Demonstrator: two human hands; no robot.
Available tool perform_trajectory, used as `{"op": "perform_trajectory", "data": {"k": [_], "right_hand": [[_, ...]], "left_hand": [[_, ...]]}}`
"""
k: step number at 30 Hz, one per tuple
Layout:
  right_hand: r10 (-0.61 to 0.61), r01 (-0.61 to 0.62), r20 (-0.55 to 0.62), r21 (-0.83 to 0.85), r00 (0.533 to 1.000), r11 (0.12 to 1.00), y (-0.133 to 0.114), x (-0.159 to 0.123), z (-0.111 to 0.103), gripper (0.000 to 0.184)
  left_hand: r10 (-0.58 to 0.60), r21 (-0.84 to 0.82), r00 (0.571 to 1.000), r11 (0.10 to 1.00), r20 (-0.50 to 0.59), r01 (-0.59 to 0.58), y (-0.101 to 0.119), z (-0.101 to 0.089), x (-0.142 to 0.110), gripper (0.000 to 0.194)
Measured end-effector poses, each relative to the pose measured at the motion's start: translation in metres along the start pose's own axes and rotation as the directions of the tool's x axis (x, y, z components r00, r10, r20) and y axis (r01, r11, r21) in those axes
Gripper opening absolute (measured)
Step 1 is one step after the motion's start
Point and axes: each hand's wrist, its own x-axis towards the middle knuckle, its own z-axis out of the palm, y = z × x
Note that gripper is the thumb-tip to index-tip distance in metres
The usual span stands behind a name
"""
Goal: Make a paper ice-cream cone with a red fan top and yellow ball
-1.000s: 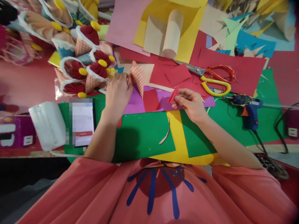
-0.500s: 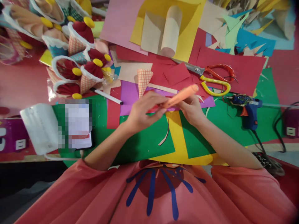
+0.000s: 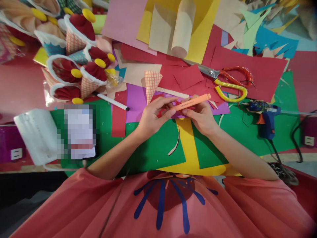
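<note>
An orange marker (image 3: 192,102) with small dark print lies slanted across both hands, its narrow end up to the right. My left hand (image 3: 155,115) pinches its lower end between thumb and fingers. My right hand (image 3: 201,115) is closed under the marker's other half, thumb towards the left hand; what its fingertips grip is partly hidden. Some red paper shows between the hands, but I cannot tell whether it is held. Just beyond my left hand stands a checked paper cone (image 3: 152,84), point towards me. Purple paper (image 3: 133,99) lies beneath.
Scissors (image 3: 223,79) and a blue glue gun (image 3: 267,115) lie to the right. On the left are several decorated cones (image 3: 92,77), a black-tipped white pen (image 3: 114,101), a phone (image 3: 81,132) and a white box-shaped device (image 3: 37,137). Paper scraps (image 3: 257,33) pile up at the back right.
The marker has turned flatter, so its print now faces up. My right hand has shifted slightly beneath it, and the view has moved a little.
</note>
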Motion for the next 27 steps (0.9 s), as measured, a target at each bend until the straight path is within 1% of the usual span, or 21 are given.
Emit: {"op": "perform_trajectory", "data": {"k": [3,5,7,10,12,15,18,21,23,25,27], "right_hand": [[0.011,-0.009,0.037,-0.053,0.999,0.999,-0.0001,0.0003,0.0007,0.029],[0.024,-0.017,0.085,-0.082,0.996,0.996,0.0001,0.0,0.0008,0.027],[0.03,-0.02,0.107,-0.092,0.994,0.996,0.001,-0.0004,0.0002,0.025],[0.025,-0.015,0.084,-0.111,0.996,0.994,0.003,-0.0013,-0.001,0.024],[0.007,0.001,0.059,-0.138,0.998,0.99,0.003,-0.0021,-0.0008,0.023],[-0.032,0.034,0.014,-0.183,0.999,0.982,0.0006,-0.0039,0.0016,0.021],[-0.064,0.058,-0.026,-0.208,0.998,0.976,-0.0018,-0.0055,0.004,0.025],[-0.07,0.057,-0.067,-0.18,0.995,0.982,-0.0015,-0.0056,0.0037,0.03],[-0.057,0.047,-0.084,-0.118,0.995,0.992,-0.0009,-0.0047,0.0026,0.03],[-0.013,0.01,-0.06,-0.036,0.998,0.999,-0.0011,-0.0037,0.0018,0.031],[0.063,-0.062,-0.006,0.022,0.998,0.998,-0.0025,-0.0031,0.0021,0.032]], "left_hand": [[-0.022,0.016,1.0,1.0,0.021,0.022,0.0012,-0.0004,-0.0005,0.027],[-0.007,0.044,0.999,0.999,0.039,0.005,0.0005,-0.0016,-0.0003,0.026],[0.026,0.067,0.999,0.997,0.045,-0.029,-0.0011,-0.0031,0.0001,0.026],[0.082,0.073,0.996,0.994,0.043,-0.084,-0.0035,-0.0046,0.0007,0.029],[0.082,0.055,0.996,0.995,0.044,-0.085,-0.0041,-0.0046,0.0009,0.033],[0.017,0.027,0.998,0.999,0.061,-0.019,-0.0033,-0.0039,0.001,0.034],[-0.037,-0.026,0.997,0.999,0.07,0.039,-0.0025,-0.0033,0.0013,0.031],[-0.043,-0.106,0.996,0.993,0.073,0.05,-0.0025,-0.003,0.0022,0.032],[-0.047,-0.165,0.995,0.984,0.09,0.062,-0.0023,-0.0028,0.003,0.034],[-0.067,-0.228,0.99,0.969,0.125,0.095,-0.0015,-0.0029,0.0034,0.038],[-0.092,-0.271,0.981,0.953,0.171,0.137,-0.0002,-0.0032,0.0036,0.039]]}}
